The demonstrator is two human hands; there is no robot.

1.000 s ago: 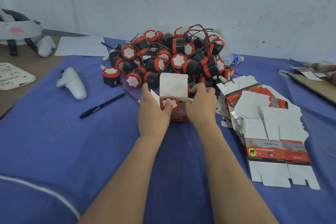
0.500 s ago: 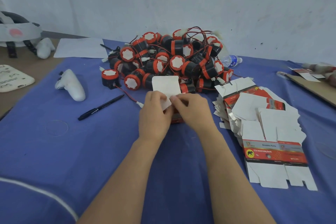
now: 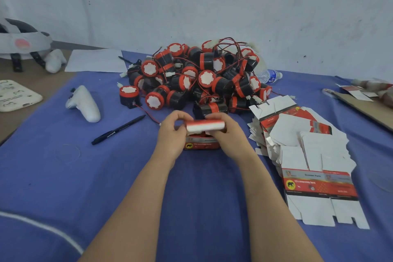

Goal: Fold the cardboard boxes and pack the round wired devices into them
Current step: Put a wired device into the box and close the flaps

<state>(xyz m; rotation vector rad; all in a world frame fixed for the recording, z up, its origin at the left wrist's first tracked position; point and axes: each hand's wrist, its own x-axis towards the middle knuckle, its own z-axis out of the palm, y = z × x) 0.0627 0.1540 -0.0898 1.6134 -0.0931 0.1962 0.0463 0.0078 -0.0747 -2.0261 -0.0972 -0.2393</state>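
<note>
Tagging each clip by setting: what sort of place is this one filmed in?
Most likely a makeshift packing bench: a heap of round wired devices sits on a blue-covered table, a stack of flat unfolded cartons lies beside it, and one box is half closed.

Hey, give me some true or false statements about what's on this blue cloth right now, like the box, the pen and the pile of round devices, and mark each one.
1. The left hand and the right hand both hold the small red and grey cardboard box. True.
2. The black pen lies to the right of that box. False: it lies to its left, on the blue cloth.
3. The stack of flat unfolded cardboard boxes lies to the right of the hands. True.
4. The pile of black and red round wired devices sits nearer the person than the box. False: it lies beyond the box, toward the wall.
</note>
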